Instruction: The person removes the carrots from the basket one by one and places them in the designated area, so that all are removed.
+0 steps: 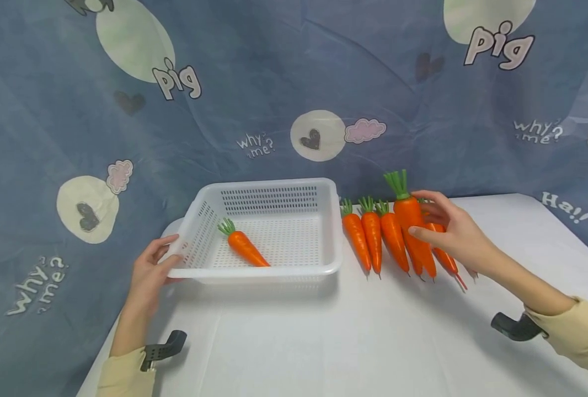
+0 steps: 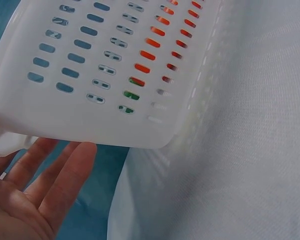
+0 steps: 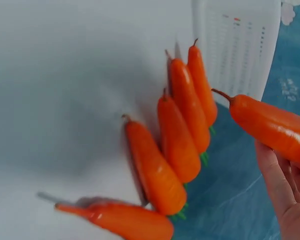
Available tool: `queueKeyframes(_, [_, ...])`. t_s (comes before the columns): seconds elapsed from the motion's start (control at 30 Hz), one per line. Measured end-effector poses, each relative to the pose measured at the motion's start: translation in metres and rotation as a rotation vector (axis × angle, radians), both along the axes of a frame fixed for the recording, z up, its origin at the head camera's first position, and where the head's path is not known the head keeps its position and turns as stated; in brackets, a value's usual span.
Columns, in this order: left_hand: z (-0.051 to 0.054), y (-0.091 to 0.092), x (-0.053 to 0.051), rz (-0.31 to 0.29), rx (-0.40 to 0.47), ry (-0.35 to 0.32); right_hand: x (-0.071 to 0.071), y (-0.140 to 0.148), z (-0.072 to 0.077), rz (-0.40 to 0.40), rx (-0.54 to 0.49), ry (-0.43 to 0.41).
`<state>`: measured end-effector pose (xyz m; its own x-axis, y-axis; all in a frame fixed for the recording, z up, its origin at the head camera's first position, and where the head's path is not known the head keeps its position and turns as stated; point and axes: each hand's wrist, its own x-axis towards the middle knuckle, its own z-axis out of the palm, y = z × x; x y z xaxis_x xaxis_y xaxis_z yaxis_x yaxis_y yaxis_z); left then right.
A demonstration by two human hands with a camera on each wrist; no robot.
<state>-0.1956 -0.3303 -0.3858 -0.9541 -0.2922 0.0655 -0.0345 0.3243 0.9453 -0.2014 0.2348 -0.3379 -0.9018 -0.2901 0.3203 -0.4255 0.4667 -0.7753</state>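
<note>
My right hand (image 1: 445,223) holds an orange carrot (image 1: 407,212) with a green top, upright above a row of carrots. Its tip and thin root show in the right wrist view, where the held carrot (image 3: 272,125) lies across the fingers. At the left end of a white plastic basket (image 1: 259,272), my left hand (image 1: 150,270) holds the rim, with part of the fingers hidden by it. From below, the left wrist view shows the fingers (image 2: 65,175) reaching under the basket's rim. One carrot (image 1: 246,248) lies slanted inside the basket.
Several loose carrots (image 1: 356,237) lie side by side to the right of the basket, tops toward the back. A white cloth (image 1: 294,342) covers the table. Behind it hangs a blue printed curtain (image 1: 254,71).
</note>
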Motion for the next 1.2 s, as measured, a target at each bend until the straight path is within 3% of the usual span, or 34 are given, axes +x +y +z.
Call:
queueKeyframes(0.23, [0.000,0.000,-0.001,0.011,0.008,-0.011,-0.001,0.017,-0.002,-0.063,0.075,-0.022])
queueKeyframes(0.4, [-0.003,-0.002,-0.003,0.008,0.021,0.027,-0.003,0.032,-0.003,-0.089,0.117,-0.036])
queueKeyframes(0.5, [-0.009,-0.006,-0.007,0.000,0.045,0.051,-0.006,0.041,-0.005,-0.081,0.148,-0.030])
queueKeyframes(0.67, [-0.019,-0.014,-0.013,0.007,0.021,0.023,-0.012,0.053,-0.009,-0.079,0.182,-0.047])
queueKeyframes(0.77, [-0.015,-0.011,-0.011,0.013,0.018,0.013,-0.014,0.060,-0.008,-0.089,0.187,-0.074])
queueKeyframes(0.97, [0.001,0.001,0.000,0.011,0.010,-0.006,-0.018,0.077,-0.003,-0.133,0.202,-0.184])
queueKeyframes(1.2, [0.004,0.003,0.002,0.019,0.006,-0.014,-0.026,0.095,-0.005,-0.157,0.232,-0.204])
